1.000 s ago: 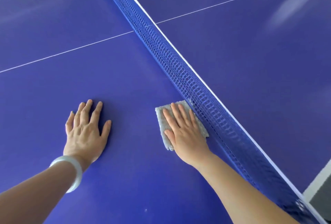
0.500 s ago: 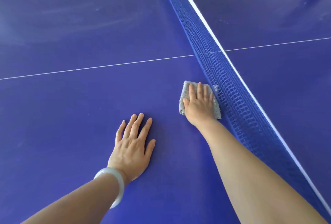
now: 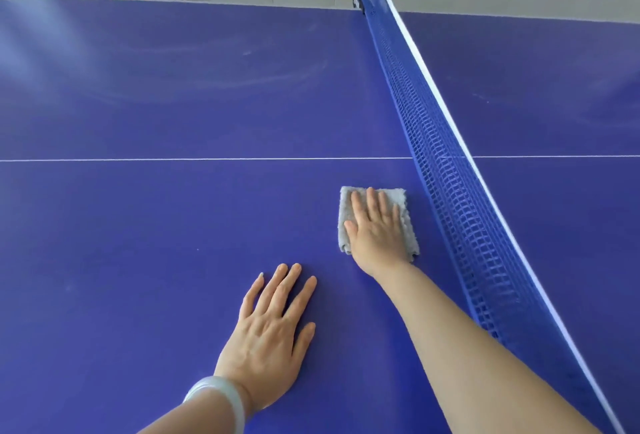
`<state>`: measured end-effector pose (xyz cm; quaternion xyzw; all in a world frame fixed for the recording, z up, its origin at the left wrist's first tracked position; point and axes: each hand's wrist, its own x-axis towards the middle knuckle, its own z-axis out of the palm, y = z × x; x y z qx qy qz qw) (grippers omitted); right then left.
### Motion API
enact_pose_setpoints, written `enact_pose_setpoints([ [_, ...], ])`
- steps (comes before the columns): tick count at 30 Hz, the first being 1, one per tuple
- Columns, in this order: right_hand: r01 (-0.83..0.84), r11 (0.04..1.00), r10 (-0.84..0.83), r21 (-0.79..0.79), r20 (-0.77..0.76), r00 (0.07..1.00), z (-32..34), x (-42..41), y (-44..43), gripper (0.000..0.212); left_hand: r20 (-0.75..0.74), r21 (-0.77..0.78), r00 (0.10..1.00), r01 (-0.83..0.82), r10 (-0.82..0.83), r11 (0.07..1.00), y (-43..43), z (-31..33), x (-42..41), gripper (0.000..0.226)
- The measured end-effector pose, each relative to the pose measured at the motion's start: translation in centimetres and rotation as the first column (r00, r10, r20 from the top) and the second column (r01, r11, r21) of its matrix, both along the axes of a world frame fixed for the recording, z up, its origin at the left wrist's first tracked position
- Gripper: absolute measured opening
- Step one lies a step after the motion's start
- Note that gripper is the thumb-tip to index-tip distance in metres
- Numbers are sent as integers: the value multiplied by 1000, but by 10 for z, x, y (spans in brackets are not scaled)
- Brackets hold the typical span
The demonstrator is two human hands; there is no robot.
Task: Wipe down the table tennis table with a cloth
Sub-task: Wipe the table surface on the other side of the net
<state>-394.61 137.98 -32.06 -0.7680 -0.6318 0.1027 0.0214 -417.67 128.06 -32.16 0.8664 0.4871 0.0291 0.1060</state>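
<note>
cloth: small grey fluffy cloth (image 3: 400,201), folded into a pad, lying flat on the blue table tennis table (image 3: 156,232), just beside the net (image 3: 450,173) and a little short of the white centre line (image 3: 207,159).
right hand: right hand (image 3: 375,231) lies flat on top of the cloth with fingers straight and close together, pressing down rather than gripping. Cloth edges show on the left, far and right sides.
left hand: left hand (image 3: 273,333) is flat on bare table, fingers spread, holding nothing. It sits near the right hand, not touching. Pale bangle (image 3: 218,395) on the wrist.
handling: looks light, soft and floppy. It probably slides easily on the smooth top and bunches up if pushed by one edge.
hold: best kept under a flat palm over the middle. To lift it, pinch a free corner.
risk: fluffy pile could snag the net mesh.
progress: faint smears on the far area, so likely more to wipe.
</note>
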Motion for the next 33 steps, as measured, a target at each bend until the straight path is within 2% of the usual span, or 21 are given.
enact_pose_setpoints([
  [2,-196,980,197,-35,10,980,-2,7,0,58,-10,-4,1000,1,-1,1000,0,2,1,57],
  [3,-191,980,193,-53,26,981,0,23,7,58,-17,-6,1000,1,-1,1000,1,3,1,57],
  [7,174,979,-162,-104,117,980,7,90,57,59,-26,-12,1000,2,-3,1000,2,4,1,58],
  [10,272,955,-262,-118,92,961,8,86,96,59,-11,-11,1000,-6,5,1000,2,1,0,59],
  [12,210,968,-203,-135,68,977,11,61,109,58,-9,-7,1000,-6,6,1000,1,0,1,59],
  [14,52,993,-49,-108,31,998,16,31,96,57,-21,-4,1000,-3,3,1000,1,2,1,58],
  [17,-70,997,71,-30,29,997,7,-8,18,57,-41,7,999,-6,6,1000,1,5,3,58],
  [20,-51,998,53,-39,57,997,-1,-17,-47,58,-39,-2,999,-1,1,1000,0,6,4,58],
  [22,-16,995,24,-96,84,996,5,2,-25,58,-43,-8,999,4,-5,1000,1,6,3,58],
  [25,135,987,-120,-88,159,980,21,36,46,58,-41,-20,999,-3,2,1000,1,5,3,58],
  [27,172,978,-144,-122,208,967,26,49,77,59,-31,-29,1000,-3,2,1000,2,1,2,59],
  [30,157,981,-138,-112,162,977,22,49,70,59,-35,-20,999,-6,5,1000,3,-1,2,60],
  [33,159,985,-148,-71,135,980,14,43,22,59,-41,-9,999,0,0,1000,3,-2,3,62],
])
